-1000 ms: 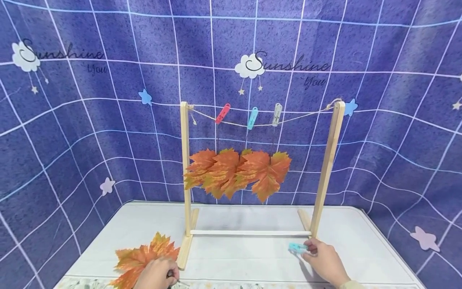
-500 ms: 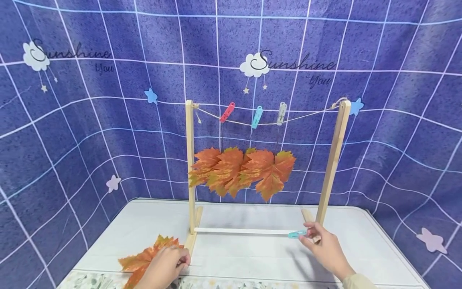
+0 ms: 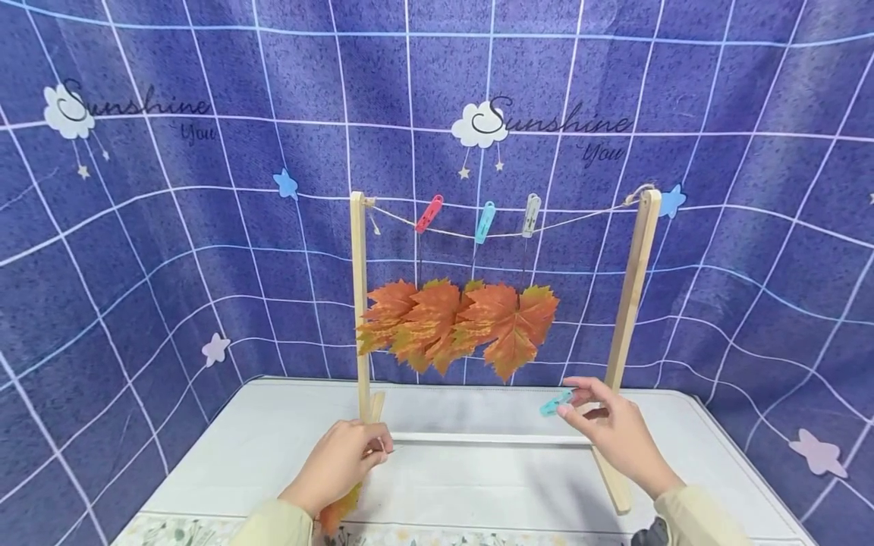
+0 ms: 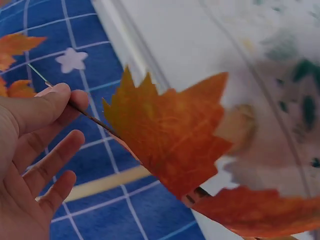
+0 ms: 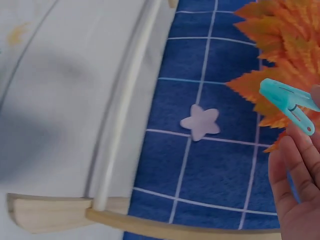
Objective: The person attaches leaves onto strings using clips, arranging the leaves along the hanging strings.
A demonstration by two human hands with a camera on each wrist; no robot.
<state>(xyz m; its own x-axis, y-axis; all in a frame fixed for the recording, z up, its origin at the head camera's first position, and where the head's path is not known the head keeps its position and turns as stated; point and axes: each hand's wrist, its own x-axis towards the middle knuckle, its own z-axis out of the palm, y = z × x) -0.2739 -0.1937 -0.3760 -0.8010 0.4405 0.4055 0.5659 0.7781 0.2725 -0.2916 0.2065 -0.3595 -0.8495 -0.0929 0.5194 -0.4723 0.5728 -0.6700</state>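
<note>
My left hand (image 3: 346,462) pinches the thin dark stem (image 4: 92,118) of an orange artificial maple leaf (image 4: 170,130), lifted near the stand's left post. In the head view most of that leaf is hidden under the hand and forearm. My right hand (image 3: 614,425) holds a turquoise clothespin (image 3: 556,403) by its tail end, in front of the right post. Between the posts a string (image 3: 580,218) carries a red clothespin (image 3: 429,213), a turquoise clothespin on the line (image 3: 485,222) and a grey clothespin (image 3: 531,214). Overlapping orange leaves (image 3: 444,322) hang by their stems below them.
The wooden stand has a left post (image 3: 359,303), a right post (image 3: 631,296) and a white crossbar (image 3: 478,437) low down. It stands on a white table (image 3: 464,485). A blue gridded curtain (image 3: 205,303) surrounds the back and sides.
My left hand has picked the leaf up from the table by its stem and moved right and up. My right hand has raised the turquoise clothespin from near the table.
</note>
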